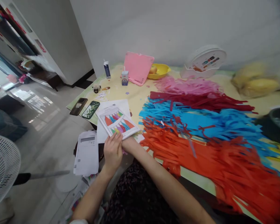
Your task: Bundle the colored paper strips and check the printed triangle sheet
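Both hands are set at the near edge of a printed sheet [118, 123] picturing coloured tassels. It is gripped by the left hand [113, 151]; the right hand [128, 142] is mostly hidden beneath it, its grip undeterminable. Orange fringed paper [214, 161] is spread just right of the hands, two phones [85, 108] beyond the left hand.

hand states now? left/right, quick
Left hand: fingers on the near edge of the printed sheet; grip cannot be told.
Right hand: hidden under that sheet; cannot tell.

Bright daylight from left, glare on floor [40, 105]; right edge blurred (wide-angle warping).
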### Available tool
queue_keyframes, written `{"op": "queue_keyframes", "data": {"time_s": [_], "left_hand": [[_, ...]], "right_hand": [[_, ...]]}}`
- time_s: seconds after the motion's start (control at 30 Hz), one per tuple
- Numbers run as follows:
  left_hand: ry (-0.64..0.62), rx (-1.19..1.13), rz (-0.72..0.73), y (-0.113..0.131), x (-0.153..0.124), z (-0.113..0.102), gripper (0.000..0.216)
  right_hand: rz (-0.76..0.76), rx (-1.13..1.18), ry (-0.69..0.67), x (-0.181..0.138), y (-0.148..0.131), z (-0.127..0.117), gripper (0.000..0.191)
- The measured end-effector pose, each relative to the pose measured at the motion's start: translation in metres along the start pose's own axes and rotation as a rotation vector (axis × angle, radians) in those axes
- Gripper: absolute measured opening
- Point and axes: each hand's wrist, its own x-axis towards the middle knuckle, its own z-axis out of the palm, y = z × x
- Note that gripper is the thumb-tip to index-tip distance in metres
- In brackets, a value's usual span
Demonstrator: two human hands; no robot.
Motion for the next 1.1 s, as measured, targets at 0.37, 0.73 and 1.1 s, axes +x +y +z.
{"op": "queue_keyframes", "data": {"time_s": [0.37, 0.73, 1.1], "left_hand": [[-0.143, 0.018, -0.078, 0.01, 0.0, -0.013, 0.032], [-0.934, -0.196, 0.059, -0.041, 0.105, -0.093, 0.099], [-0.991, -1.087, -0.793, 0.011, -0.025, -0.057, 0.046]], "right_hand": [[-0.07, -0.033, 0.014, -0.025, 0.005, 0.004, 0.026], [-0.601, -0.104, -0.029, -0.092, 0.009, -0.073, 0.022], [0.085, 0.502, 0.536, -0.166, 0.03, -0.156, 0.03]]}}
